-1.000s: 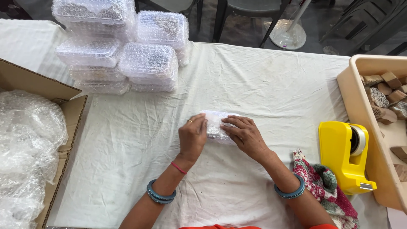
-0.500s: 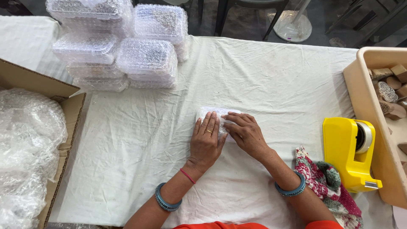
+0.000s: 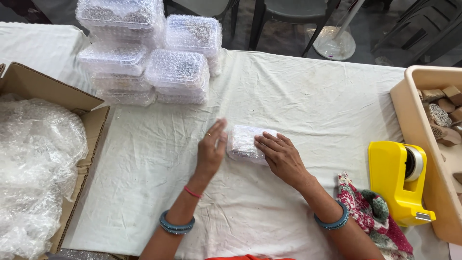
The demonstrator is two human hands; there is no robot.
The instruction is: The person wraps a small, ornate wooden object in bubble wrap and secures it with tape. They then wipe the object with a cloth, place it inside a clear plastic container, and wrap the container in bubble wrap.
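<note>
Desk [image 3: 308, 96]: white cloth, creased. Small parcel [image 3: 245, 143]: clear bubble wrap, whitish, faint lilac tint. Stacked packs [image 3: 144, 53]: same clear bubbled film, grey-white, dark speckle inside. Cardboard box [image 3: 33, 83]: brown, filled with clear bubble wrap [image 3: 38, 163]. Tape dispenser [image 3: 397, 183]: bright yellow, pale roll. Tub [image 3: 423, 120]: beige; contents tan, brown, one piece black-and-white patterned. Cloth [image 3: 373, 216]: pink-red and white floral print, green patches. Bangles: blue, both wrists. Thread: red, left wrist.

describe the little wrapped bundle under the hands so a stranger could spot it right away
On the white-clothed table, look near the middle, between the left hand and right hand. The small bubble-wrapped bundle lies alone and flat, unlike the stacked wrapped packs at the far edge.
</note>
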